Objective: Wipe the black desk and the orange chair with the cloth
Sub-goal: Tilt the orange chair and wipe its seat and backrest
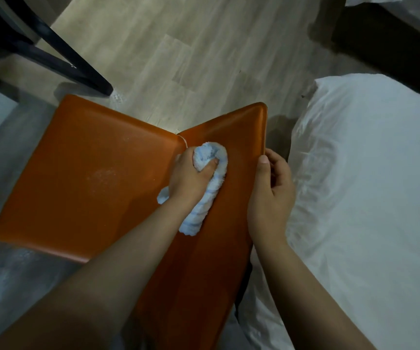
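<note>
Head view, white bed [368,173] beside orange chair [82,173]

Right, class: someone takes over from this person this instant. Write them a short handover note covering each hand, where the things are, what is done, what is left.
Left hand grips the bunched cloth and presses it on the chair backrest.
Right hand holds the backrest's edge, thumb on front.
A pale smudge shows on the seat.
Done: cannot tell how much is wiped.
Left: finish the backrest, wipe the seat smudge; the desk top is out of view, so check it.
</note>
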{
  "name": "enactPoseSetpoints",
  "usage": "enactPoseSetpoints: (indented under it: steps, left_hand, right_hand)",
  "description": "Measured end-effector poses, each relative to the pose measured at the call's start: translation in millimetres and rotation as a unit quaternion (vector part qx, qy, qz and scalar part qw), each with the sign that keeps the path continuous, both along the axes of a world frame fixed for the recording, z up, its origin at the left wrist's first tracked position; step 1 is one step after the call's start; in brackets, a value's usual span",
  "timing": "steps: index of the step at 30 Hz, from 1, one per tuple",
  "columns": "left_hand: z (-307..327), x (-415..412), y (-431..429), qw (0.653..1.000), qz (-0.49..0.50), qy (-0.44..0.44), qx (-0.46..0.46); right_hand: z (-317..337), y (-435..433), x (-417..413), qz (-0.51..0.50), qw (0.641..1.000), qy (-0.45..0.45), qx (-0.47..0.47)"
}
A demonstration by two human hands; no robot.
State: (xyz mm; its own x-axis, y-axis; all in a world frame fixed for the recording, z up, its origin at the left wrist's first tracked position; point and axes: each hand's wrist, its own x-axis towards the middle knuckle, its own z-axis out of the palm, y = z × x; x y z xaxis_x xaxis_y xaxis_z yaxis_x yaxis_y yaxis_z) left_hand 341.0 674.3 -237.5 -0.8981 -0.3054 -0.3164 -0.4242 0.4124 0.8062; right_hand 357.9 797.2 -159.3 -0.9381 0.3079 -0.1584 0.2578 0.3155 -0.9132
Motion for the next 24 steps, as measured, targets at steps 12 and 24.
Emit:
enactPoseSetpoints:
  steps: [12, 24]
  left_hand:
    - [-110.6, -18.5, -36.0, 0.986, -0.002, -0.161, -0.050]
    - [-169.5, -33.2, -59.0, 0.962, 0.020, -0.260, -0.079]
  right_hand:
    - [-6.9, 3.7, 2.9, 0.004, 0.999, 0.035, 0.025]
    - [-10.0, 5.5, 3.7, -0.002, 0.998, 0.051, 0.043]
